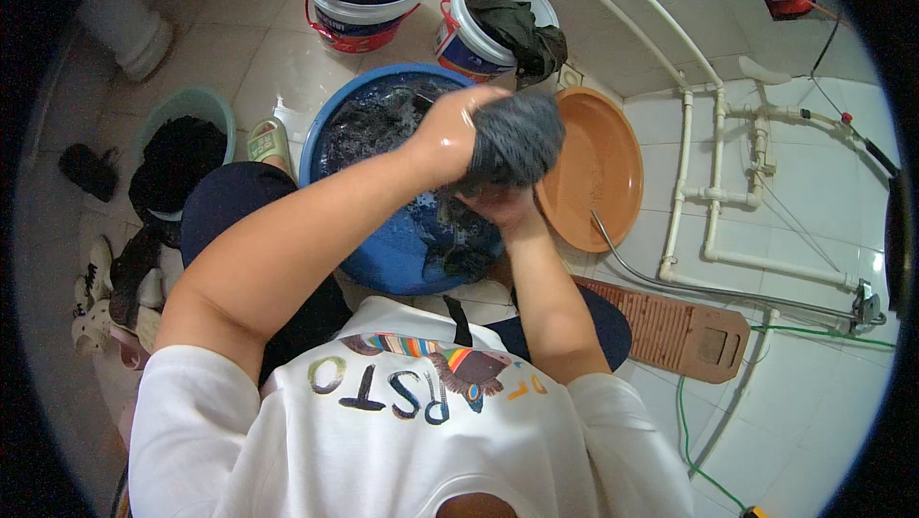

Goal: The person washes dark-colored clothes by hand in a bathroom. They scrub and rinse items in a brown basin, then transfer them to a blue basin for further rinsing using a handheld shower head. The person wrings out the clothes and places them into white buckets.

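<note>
Gripping a wet dark grey garment (512, 140) above the blue basin (383, 255), both hands are working close together. The left hand (450, 140) is wrapping tightly around the upper part of the bunched cloth, fingers curled closed over it. The right hand (503, 207) is sitting underneath, clasping the lower end of the same garment; most of its fingers are lying hidden beneath the fabric, so how far they are closing is hard to judge, though the hand is clearly pressing against the cloth. More dark laundry (383, 125) is soaking in the basin, partly covered by the left forearm. Just right of the basin an empty orange basin (598, 173) is resting on the tiled floor, and a ridged brown washboard (670, 326) is lying near the right knee. Two white buckets (369, 1) (469, 39) holding dark clothes are standing beyond the basin. A green tub (187, 106) with black cloth is sitting to the left.
</note>
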### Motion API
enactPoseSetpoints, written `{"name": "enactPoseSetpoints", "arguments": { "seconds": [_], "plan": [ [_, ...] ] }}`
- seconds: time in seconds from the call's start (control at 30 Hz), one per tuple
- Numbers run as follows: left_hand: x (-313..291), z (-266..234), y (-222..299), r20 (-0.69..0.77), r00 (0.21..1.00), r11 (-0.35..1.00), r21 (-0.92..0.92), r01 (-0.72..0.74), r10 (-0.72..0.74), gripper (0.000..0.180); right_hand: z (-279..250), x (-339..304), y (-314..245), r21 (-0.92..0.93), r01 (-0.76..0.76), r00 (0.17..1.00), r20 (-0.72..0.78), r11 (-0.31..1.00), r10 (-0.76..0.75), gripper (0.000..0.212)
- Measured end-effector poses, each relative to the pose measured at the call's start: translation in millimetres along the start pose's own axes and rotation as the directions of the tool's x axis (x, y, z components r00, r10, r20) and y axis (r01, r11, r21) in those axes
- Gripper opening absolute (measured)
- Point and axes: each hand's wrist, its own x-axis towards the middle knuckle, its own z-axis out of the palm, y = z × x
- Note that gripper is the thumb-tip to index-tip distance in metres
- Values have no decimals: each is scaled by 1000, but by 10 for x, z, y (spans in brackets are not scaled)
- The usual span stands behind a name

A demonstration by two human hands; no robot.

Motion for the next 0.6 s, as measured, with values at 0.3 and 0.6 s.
{"name": "enactPoseSetpoints", "arguments": {
  "seconds": [0.3,0.6],
  "plan": [
    [-240,-38,105,465,876,988,-23,153,-125,44,1211,-153,-877,831,-93,911,294,548,-290,85],
    [35,-352,-207,-93,915,629,-753,194,-394,28,615,234,-1174,394,33,996,-94,918,5,38]
  ]
}}
